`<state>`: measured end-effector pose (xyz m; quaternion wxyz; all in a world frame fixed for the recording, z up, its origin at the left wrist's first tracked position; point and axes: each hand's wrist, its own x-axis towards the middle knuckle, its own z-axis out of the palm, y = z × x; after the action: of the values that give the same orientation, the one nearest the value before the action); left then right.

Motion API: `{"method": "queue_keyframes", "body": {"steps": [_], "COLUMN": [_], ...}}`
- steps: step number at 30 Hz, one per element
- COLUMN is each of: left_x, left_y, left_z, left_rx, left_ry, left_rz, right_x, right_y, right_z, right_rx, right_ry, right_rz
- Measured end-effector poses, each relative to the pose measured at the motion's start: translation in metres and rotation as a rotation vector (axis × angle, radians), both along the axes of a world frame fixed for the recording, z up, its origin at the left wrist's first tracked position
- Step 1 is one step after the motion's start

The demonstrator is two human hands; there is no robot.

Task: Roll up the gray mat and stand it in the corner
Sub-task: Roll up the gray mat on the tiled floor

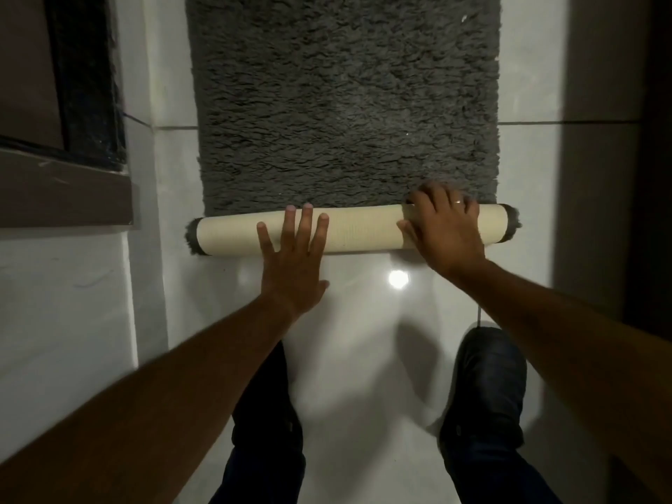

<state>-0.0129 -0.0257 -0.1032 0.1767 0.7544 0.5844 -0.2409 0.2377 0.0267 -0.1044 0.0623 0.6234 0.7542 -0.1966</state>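
A shaggy gray mat (345,103) lies flat on the white tiled floor and stretches away from me. Its near end is wound into a thin roll (363,229) that shows the cream backing, with gray tufts at both ends. My left hand (291,260) lies flat on the left half of the roll, fingers spread. My right hand (447,231) presses on the right half, its fingers curled over the top of the roll. My knees in dark trousers are on the floor below.
A white wall with a dark brown ledge (65,191) and a dark frame (87,78) stands at the left. A dark wall or door edge (647,176) runs down the right. Glossy white floor tiles (363,321) lie between my knees and the roll.
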Motion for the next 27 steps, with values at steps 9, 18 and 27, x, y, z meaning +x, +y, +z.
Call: {"method": "queue_keyframes", "body": {"steps": [9, 18, 27], "left_x": [-0.016, -0.04, -0.042], "left_y": [0.06, 0.061, 0.058], "left_z": [-0.014, 0.0, 0.008], "left_rx": [0.132, 0.014, -0.418], "left_ry": [0.033, -0.018, -0.054], "left_rz": [0.082, -0.058, 0.086], "right_x": [-0.003, 0.013, 0.012], "right_y": [0.01, 0.03, -0.059], "right_z": [-0.008, 0.007, 0.015], "right_rx": [-0.076, -0.23, -0.119], "right_ry": [-0.192, -0.05, -0.035], "right_rz": [0.184, 0.293, 0.136]}}
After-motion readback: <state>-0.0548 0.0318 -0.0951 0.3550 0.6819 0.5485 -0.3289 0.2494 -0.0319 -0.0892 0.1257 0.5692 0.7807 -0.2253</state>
